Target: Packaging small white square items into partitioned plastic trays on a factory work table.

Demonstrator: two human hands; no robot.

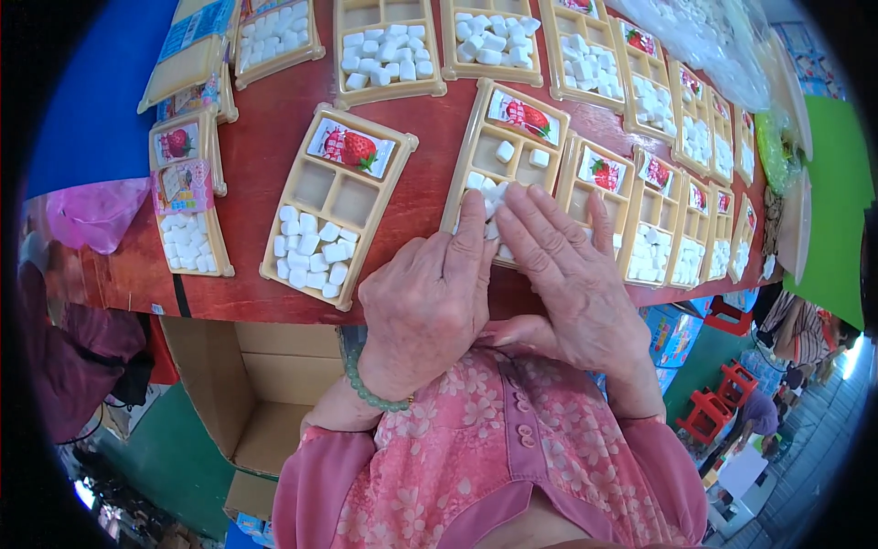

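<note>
Both of my hands are over the near part of a cream plastic tray (pixel 468 146) holding white marshmallows (pixel 486 188). My left hand (pixel 416 291), a green bead bracelet (pixel 370 389) at its wrist, has its index finger straight on the marshmallows; the other fingers curl under and are partly hidden. My right hand (pixel 581 279) lies flat, its fingers stretched over the same compartment. A strawberry-printed packet (pixel 524 117) fills the tray's far compartment, with two marshmallows in the small middle ones. To the left stands another tray (pixel 389 188) with a packet and marshmallows, its middle compartments empty.
More filled trays (pixel 651 215) stand close together on the right, and others line the back of the red table (pixel 247 156). Clear plastic bags (pixel 709 46) lie at the far right. An open cardboard box (pixel 265 384) sits below the table's front edge.
</note>
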